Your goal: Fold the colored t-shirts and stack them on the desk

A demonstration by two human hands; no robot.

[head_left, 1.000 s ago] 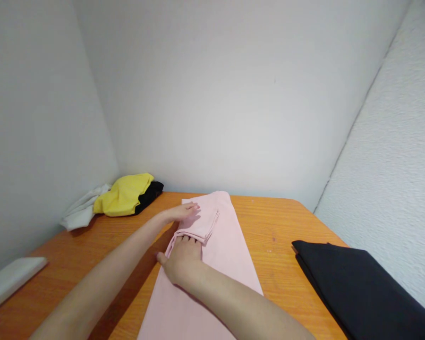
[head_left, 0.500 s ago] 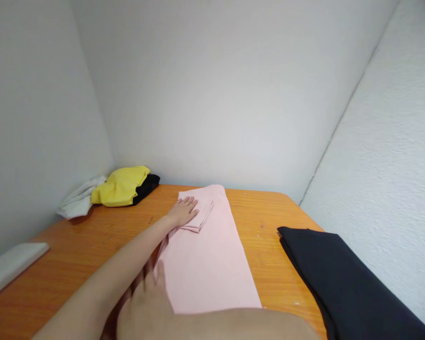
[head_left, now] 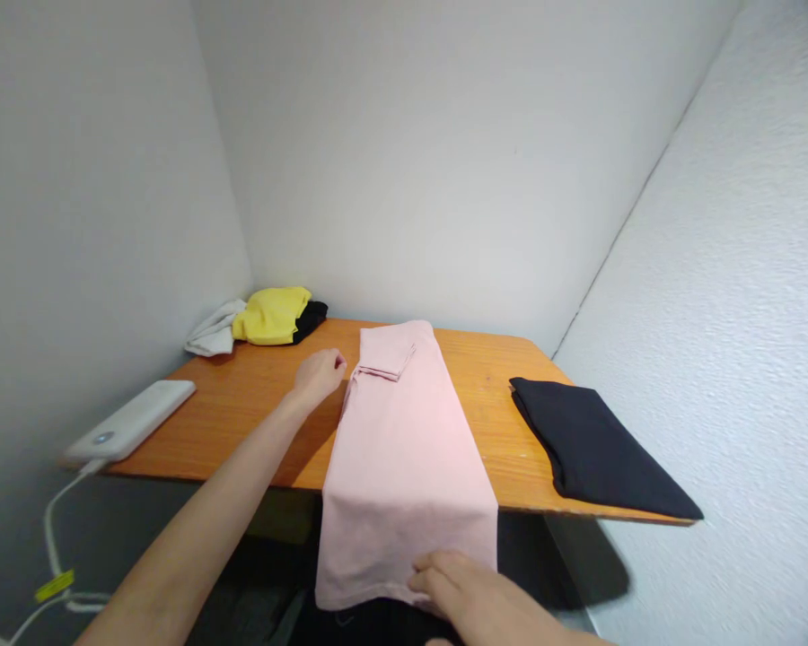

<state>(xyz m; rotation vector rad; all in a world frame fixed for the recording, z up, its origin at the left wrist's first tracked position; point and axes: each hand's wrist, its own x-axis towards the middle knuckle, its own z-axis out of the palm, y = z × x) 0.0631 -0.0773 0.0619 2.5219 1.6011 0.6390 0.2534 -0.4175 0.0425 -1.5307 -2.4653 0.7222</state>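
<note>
A pink garment (head_left: pixel 404 449), likely a T-shirt, lies folded lengthwise on the wooden table, its lower end hanging over the front edge. Near its far end a smaller folded flap (head_left: pixel 385 352), probably a sleeve, rests on top. My left hand (head_left: pixel 320 372) hovers just left of that flap, fingers curled in and nothing visible in them. Down at the hanging hem is my right hand (head_left: pixel 468 592). Its fingers lie extended on the cloth, and the thumb shows apart from them at the bottom of the view.
On the right of the table (head_left: pixel 468 377) lies a folded black cloth (head_left: pixel 596 444). Yellow cloth (head_left: pixel 273 316), white cloth (head_left: pixel 215 330) and black cloth (head_left: pixel 310 318) are bunched at the back left. A white power bank (head_left: pixel 135 417) with a cable (head_left: pixel 52 538) sits at the left edge.
My left hand has come off the folded flap and curled, now to its left. My right hand has moved rightward to the hem. The view takes in more of the table's front.
</note>
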